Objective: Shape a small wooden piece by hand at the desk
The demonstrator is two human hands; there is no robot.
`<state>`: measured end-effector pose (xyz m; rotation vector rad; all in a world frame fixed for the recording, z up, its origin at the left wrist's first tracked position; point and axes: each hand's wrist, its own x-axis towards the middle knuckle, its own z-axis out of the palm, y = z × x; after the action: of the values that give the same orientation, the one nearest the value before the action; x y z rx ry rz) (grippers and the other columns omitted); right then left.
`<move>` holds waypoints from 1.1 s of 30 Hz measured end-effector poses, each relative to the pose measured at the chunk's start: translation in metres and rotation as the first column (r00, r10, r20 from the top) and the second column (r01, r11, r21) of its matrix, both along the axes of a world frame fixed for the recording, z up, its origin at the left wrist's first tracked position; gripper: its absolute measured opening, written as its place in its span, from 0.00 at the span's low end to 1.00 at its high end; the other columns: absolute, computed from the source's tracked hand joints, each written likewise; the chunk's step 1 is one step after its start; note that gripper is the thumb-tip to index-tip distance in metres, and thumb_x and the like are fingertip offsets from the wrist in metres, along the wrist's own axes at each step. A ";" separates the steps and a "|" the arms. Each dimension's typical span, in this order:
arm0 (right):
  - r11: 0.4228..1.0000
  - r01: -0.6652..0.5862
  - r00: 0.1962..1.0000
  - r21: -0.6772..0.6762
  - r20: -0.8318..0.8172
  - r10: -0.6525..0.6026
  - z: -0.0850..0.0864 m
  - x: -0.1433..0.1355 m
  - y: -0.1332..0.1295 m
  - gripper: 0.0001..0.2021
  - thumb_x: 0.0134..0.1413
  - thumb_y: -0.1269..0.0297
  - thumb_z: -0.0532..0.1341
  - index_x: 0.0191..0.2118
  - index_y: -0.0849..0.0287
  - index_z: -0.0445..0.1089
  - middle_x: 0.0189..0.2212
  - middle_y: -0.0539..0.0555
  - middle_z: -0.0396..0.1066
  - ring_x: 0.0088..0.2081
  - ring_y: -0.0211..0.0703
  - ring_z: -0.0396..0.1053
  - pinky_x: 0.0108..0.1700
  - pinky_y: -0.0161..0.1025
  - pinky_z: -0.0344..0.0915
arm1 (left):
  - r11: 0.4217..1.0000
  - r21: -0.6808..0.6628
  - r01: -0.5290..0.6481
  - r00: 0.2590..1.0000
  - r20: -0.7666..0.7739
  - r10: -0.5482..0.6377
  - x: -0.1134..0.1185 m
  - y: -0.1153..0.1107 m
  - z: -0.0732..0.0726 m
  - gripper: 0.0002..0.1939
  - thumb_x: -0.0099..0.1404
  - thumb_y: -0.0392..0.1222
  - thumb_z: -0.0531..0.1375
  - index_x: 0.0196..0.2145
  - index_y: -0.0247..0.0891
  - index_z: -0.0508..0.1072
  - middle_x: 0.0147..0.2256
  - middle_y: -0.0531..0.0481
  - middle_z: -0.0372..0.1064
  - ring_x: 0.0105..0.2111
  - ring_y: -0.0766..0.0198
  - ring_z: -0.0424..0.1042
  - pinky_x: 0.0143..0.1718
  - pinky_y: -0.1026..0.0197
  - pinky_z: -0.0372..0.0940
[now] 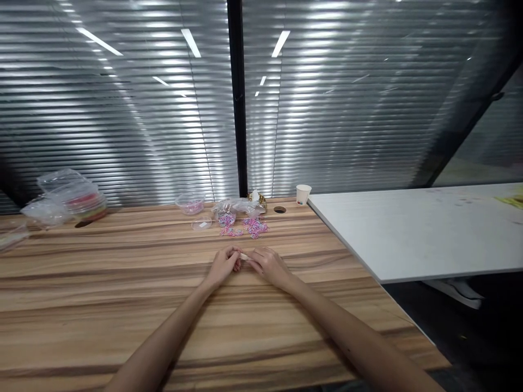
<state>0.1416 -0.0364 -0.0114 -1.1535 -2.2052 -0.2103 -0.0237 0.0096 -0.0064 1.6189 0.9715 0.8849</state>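
My left hand point(225, 263) and my right hand point(267, 265) meet over the middle of the wood-grain table point(102, 305). Between their fingertips is a small pale piece point(244, 256), pinched from both sides; its exact shape is too small to tell. Just beyond my hands lie two loose heaps of pink, purple and blue bits, a smaller one point(231, 232) on the left and a larger one point(255, 226) on the right.
Behind the heaps are a clear plastic bag point(241, 206), a round tub point(191, 203) and its lid point(201, 224). A paper cup point(303, 194) stands at the back edge. Stacked clear containers point(84, 198) sit far left. A white table point(425, 234) adjoins on the right.
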 end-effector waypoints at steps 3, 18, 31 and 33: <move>1.000 -0.007 1.000 0.013 0.001 0.007 0.001 -0.001 -0.001 0.07 0.57 0.67 0.53 0.36 0.61 0.67 0.30 0.54 0.67 0.33 0.40 0.63 0.35 0.36 0.58 | 0.999 -0.002 -0.034 0.999 -0.009 0.034 0.001 -0.001 -0.001 0.09 0.54 0.39 0.50 0.32 0.33 0.65 0.16 0.56 0.60 0.16 0.70 0.60 0.19 0.68 0.56; 0.999 -0.048 0.999 0.022 0.020 0.047 -0.001 -0.001 0.001 0.07 0.58 0.66 0.52 0.36 0.61 0.66 0.29 0.53 0.67 0.32 0.40 0.63 0.36 0.36 0.58 | 0.971 0.163 -0.175 0.965 -0.167 0.202 0.004 -0.006 0.005 0.10 0.52 0.37 0.49 0.28 0.34 0.69 0.13 0.57 0.57 0.15 0.69 0.57 0.19 0.67 0.52; 0.997 -0.060 0.998 0.043 0.008 0.060 -0.004 0.000 0.002 0.06 0.57 0.66 0.53 0.36 0.61 0.65 0.29 0.53 0.68 0.32 0.40 0.64 0.36 0.36 0.58 | 0.971 0.166 -0.174 0.957 -0.203 0.207 0.004 -0.004 0.003 0.11 0.52 0.38 0.49 0.29 0.33 0.69 0.14 0.57 0.56 0.15 0.70 0.56 0.18 0.68 0.52; 0.997 -0.064 0.998 0.046 0.009 0.064 -0.005 0.000 0.002 0.06 0.57 0.66 0.53 0.35 0.61 0.65 0.29 0.53 0.68 0.31 0.40 0.64 0.36 0.36 0.58 | 0.976 0.140 -0.168 0.963 -0.187 0.193 0.003 -0.003 0.002 0.11 0.52 0.38 0.49 0.30 0.33 0.69 0.13 0.58 0.56 0.14 0.71 0.56 0.18 0.69 0.52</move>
<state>0.1414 -0.0339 -0.0160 -1.0570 -2.2286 -0.2380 -0.0204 0.0066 -0.0047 1.7698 1.2415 0.9331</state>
